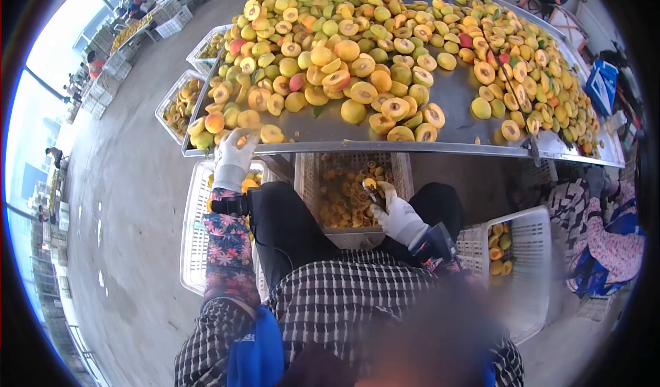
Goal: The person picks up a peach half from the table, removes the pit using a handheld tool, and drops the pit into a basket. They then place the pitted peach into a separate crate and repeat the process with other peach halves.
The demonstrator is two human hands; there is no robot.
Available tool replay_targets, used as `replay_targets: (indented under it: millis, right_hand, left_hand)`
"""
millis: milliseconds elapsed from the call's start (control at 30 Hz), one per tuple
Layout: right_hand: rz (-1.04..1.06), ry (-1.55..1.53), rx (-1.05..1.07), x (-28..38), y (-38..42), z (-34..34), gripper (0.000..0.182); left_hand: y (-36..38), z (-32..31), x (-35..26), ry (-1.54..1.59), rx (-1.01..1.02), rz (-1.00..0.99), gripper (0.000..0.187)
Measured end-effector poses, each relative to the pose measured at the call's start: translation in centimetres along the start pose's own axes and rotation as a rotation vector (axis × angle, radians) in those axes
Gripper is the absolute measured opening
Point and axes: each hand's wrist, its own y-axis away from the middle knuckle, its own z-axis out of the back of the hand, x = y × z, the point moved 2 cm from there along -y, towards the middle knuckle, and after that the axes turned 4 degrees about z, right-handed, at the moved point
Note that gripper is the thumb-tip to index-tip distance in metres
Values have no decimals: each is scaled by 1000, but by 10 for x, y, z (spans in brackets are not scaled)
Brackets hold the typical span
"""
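Note:
My left hand (pixel 236 159), in a white glove, is at the front left edge of the metal table (pixel 309 127). Its fingers are curved and apart beside a peach half (pixel 248 118), and I see nothing held in them. My right hand (pixel 400 219), also gloved, is closed round a small metal pitting tool (pixel 373 193). A bit of yellow peach (pixel 370 183) shows at the tool's tip. Below it stands a white crate (pixel 306 201) with peach scraps (pixel 347 201) inside. Many halved yellow peaches (pixel 364 91) are heaped on the table.
A white basket (pixel 189 249) stands by my left leg, and another (pixel 533 249) with peach halves is at my right. Further crates (pixel 168 105) stand beyond the table's left side. A person in patterned sleeves (pixel 612 236) sits at the right. Others work far left.

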Motion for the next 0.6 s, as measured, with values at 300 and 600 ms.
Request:
replay_targets:
  millis: [300,600]
  right_hand:
    - [36,43,-61,-10,-11,-14,35]
    - [71,127,-66,-21,-14,-25,46]
  left_hand:
    - [-28,-155,-104,-115,341,-347,56]
    - [-34,-211,-106,-110,398,-184,88]
